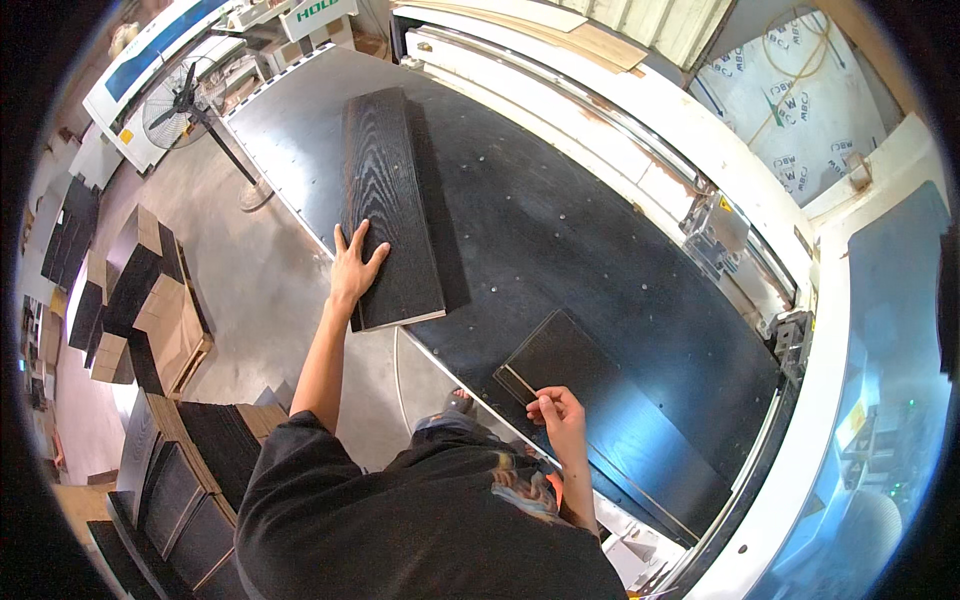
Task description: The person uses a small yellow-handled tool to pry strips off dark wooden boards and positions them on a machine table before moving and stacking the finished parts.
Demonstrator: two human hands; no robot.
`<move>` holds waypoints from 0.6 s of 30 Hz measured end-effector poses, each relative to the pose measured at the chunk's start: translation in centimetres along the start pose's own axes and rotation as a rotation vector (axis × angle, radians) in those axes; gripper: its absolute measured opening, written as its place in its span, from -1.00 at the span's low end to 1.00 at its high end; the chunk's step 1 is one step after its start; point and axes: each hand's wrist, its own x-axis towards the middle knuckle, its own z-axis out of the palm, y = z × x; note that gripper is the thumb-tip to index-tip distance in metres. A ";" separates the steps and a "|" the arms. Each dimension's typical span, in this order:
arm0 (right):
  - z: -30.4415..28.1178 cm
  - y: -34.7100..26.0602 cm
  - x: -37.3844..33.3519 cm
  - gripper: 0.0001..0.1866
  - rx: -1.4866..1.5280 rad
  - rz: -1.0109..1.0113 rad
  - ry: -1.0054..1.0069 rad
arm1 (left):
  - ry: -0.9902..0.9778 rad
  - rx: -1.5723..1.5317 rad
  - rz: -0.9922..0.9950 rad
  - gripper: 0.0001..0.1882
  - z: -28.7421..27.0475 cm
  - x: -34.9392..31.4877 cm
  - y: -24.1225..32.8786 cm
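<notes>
Your left hand (357, 270) rests with fingers spread apart on the thick, long black wood-grained piece (385, 190), which lies on the dark, flat machine table (520, 230), its near end jutting over the edge. Your right hand (560, 412), fingertips drawn together, is at the near edge of the thin, flat dark rectangular panel (610, 395), also on the table; you cannot tell whether they pinch it.
</notes>
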 end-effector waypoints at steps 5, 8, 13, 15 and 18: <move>-0.8 0.6 0.0 -0.82 0.037 -0.013 0.034 | -0.004 -0.005 -0.003 -0.19 0.2 0.3 0.0; -1.2 0.6 -0.1 -0.80 0.045 -0.015 0.045 | -0.006 0.002 -0.005 -0.19 0.3 0.9 -0.1; -2.0 0.7 -0.6 -0.81 0.062 -0.004 0.078 | -0.026 0.012 -0.019 -0.19 0.3 1.0 0.2; -2.5 0.5 -1.1 -0.82 0.038 -0.002 0.104 | -0.033 0.024 -0.018 -0.19 0.2 0.8 0.6; -3.5 0.8 -2.1 -0.82 0.008 -0.025 0.156 | -0.018 0.046 0.000 -0.21 0.0 0.4 0.3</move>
